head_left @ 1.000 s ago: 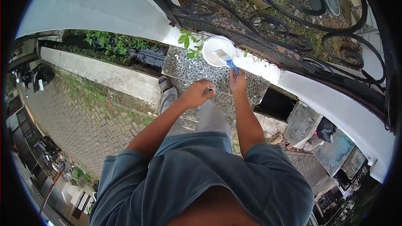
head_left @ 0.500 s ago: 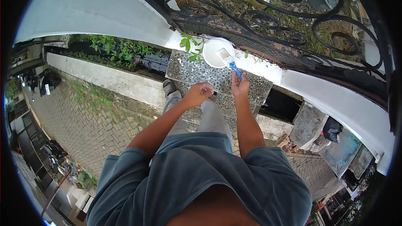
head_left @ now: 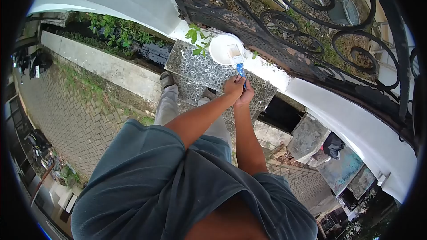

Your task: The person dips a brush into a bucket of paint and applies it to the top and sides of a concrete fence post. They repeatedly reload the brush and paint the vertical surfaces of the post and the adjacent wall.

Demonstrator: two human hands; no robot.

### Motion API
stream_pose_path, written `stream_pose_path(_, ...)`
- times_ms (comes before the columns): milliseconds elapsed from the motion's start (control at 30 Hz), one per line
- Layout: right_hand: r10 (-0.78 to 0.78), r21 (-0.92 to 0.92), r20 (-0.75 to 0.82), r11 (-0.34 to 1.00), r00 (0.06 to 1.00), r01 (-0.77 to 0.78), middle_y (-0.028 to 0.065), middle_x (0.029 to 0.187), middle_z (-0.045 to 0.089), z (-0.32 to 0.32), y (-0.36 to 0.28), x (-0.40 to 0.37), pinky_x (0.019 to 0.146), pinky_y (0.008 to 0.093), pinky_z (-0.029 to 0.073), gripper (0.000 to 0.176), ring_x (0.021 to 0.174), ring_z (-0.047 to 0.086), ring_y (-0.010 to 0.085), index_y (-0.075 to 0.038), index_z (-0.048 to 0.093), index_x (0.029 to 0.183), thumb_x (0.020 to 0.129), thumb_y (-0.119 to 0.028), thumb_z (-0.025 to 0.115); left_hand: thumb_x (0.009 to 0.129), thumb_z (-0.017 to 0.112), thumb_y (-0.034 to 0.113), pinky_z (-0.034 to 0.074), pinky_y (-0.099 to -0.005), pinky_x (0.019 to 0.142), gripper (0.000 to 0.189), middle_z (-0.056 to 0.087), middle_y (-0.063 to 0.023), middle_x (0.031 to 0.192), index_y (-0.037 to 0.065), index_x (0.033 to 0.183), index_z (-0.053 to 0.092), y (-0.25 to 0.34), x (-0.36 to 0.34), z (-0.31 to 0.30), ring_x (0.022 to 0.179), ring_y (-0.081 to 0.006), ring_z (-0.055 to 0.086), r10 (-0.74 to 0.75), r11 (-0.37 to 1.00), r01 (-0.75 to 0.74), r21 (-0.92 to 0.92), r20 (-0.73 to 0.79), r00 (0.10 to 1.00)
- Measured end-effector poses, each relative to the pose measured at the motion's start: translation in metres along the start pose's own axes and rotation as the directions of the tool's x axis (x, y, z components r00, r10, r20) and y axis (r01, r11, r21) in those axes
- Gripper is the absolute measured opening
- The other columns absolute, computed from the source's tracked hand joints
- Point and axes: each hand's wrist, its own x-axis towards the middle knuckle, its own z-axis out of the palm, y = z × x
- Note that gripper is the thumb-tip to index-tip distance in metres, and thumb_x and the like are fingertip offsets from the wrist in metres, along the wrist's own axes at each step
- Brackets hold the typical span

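Observation:
A paintbrush (head_left: 240,68) with a blue handle and pale bristles points away from me, its head over the white bucket (head_left: 217,53). My right hand (head_left: 244,95) is closed on the lower end of the handle. Right beside it, my left hand (head_left: 233,86) has its fingers closed at the handle too, touching my right hand. Part of the handle is hidden by the fingers. Whitish paint seems to be inside the bucket, which stands on the pebbled slab (head_left: 187,64) against the white-painted sill.
A black iron gate (head_left: 267,40) with scrollwork rises just beyond the bucket. Green leaves (head_left: 195,38) stick out beside it. Drain openings (head_left: 284,113) lie on both sides of the slab. White walls (head_left: 338,120) flank the gate, and a black bag (head_left: 333,146) sits at right.
My left hand has moved right and forward to the brush handle and closed at it. The right hand still holds the brush, now turned more upright in view. The whole view has shifted slightly.

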Motion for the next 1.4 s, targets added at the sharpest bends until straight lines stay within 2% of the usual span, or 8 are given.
stream_pose_path(300, -0.097, -0.409, -0.088, 0.911, 0.991, 0.053, 0.0123, 0.113, 0.06, 0.054, 0.016, -0.025, 0.092, 0.0382, 0.049, 0.035, 0.104, 0.06, 0.0244, -0.001, 0.056, 0.121, 0.098, -0.026, 0.052, 0.093, 0.065, 0.024, 0.047, -0.0322, 0.059, 0.025, 0.067, -0.0077, 0.077, 0.0, 0.088, 0.069, 0.019, 0.039, -0.019, 0.065, -0.014, 0.059, -0.114, 0.993, 0.116, -0.026, 0.085, 0.99)
stream_pose_path(567, 0.006, -0.45, -0.302, 0.881, 0.953, -0.148, 0.0138, 0.11, 0.059, 0.037, -0.03, -0.066, 0.089, 0.0361, 0.049, 0.047, 0.095, 0.058, 0.0236, 0.003, 0.055, 0.122, 0.099, -0.038, 0.053, 0.102, 0.054, 0.025, 0.054, -0.0316, 0.059, 0.029, 0.062, -0.0069, 0.09, 0.0, 0.116, 0.056, 0.042, 0.051, -0.081, 0.069, -0.0179, 0.063, -0.159, 0.967, 0.215, -0.139, 0.334, 0.929)
stream_pose_path(733, -0.008, -0.521, -0.285, 0.841, 0.958, -0.148, 0.0114, 0.102, 0.065, 0.041, -0.08, -0.098, 0.088, 0.0344, 0.05, 0.046, 0.092, 0.062, 0.0234, 0.002, 0.056, 0.121, 0.1, -0.038, 0.051, 0.103, 0.051, 0.031, 0.047, -0.0269, 0.055, 0.031, 0.055, -0.001, 0.085, 0.005, 0.119, 0.057, 0.069, 0.033, -0.158, 0.068, -0.0118, 0.056, -0.026, 0.99, 0.078, -0.116, 0.396, 0.918)
stream_pose_path(833, 0.012, -0.656, -0.19, 0.743, 0.982, -0.136, 0.0134, 0.12, 0.056, 0.069, -0.104, -0.101, 0.094, 0.037, 0.044, 0.057, 0.102, 0.055, 0.0237, 0.002, 0.049, 0.132, 0.101, -0.046, 0.044, 0.103, 0.051, 0.034, 0.042, -0.0239, 0.053, 0.033, 0.054, 0.0025, 0.083, 0.008, 0.122, 0.057, 0.112, -0.011, -0.227, 0.067, -0.0077, 0.052, 0.062, 0.994, -0.029, -0.101, 0.334, 0.941)
stream_pose_path(1000, 0.075, -0.773, 0.059, 0.635, 0.995, -0.002, 0.0125, 0.118, 0.057, 0.186, -0.104, -0.103, 0.086, 0.0358, 0.047, 0.055, 0.099, 0.055, 0.0235, 0.001, 0.052, 0.13, 0.102, -0.046, 0.041, 0.096, 0.063, 0.023, 0.039, -0.0232, 0.053, 0.034, 0.054, 0.0033, 0.08, 0.008, 0.125, 0.056, 0.188, -0.116, -0.37, 0.062, -0.0069, 0.049, 0.316, 0.948, -0.3, -0.101, 0.215, 0.924)
stream_pose_path(1067, 0.148, -0.745, 0.205, 0.665, 0.968, 0.056, 0.0101, 0.103, 0.064, 0.253, -0.081, -0.118, 0.078, 0.0337, 0.05, 0.048, 0.087, 0.061, 0.0214, 0.0, 0.058, 0.118, 0.101, -0.043, 0.048, 0.091, 0.067, 0.013, 0.037, -0.0225, 0.05, 0.032, 0.058, 0.0016, 0.081, 0.007, 0.12, 0.055, 0.195, -0.147, -0.425, 0.059, -0.0063, 0.049, 0.457, 0.884, -0.448, -0.133, 0.042, 0.889)
stream_pose_path(1267, 0.197, -0.647, 0.717, 0.546, 0.668, 0.533, 0.0162, 0.102, 0.065, 0.463, -0.001, -0.21, 0.073, 0.0334, 0.053, 0.041, 0.083, 0.065, 0.0239, 0.007, 0.061, 0.112, 0.104, -0.029, 0.044, 0.08, 0.067, -0.003, 0.034, -0.0211, 0.045, 0.03, 0.06, -0.0002, 0.082, 0.006, 0.105, 0.055, 0.231, -0.247, -0.585, 0.059, -0.006, 0.053, 0.509, 0.785, -0.576, -0.228, -0.294, 0.809)
stream_pose_path(1400, 0.123, -0.133, 0.987, 0.215, 0.108, 0.968, 0.016, 0.102, 0.064, 0.61, 0.038, -0.284, 0.072, 0.0324, 0.053, 0.034, 0.083, 0.065, 0.0204, 0.009, 0.066, 0.101, 0.102, -0.018, 0.045, 0.081, 0.067, 0.0, 0.035, -0.0181, 0.045, 0.028, 0.063, -0.0016, 0.083, 0.002, 0.108, 0.059, 0.274, -0.273, -0.675, 0.058, -0.0042, 0.052, 0.598, 0.684, -0.714, -0.149, -0.445, 0.666)
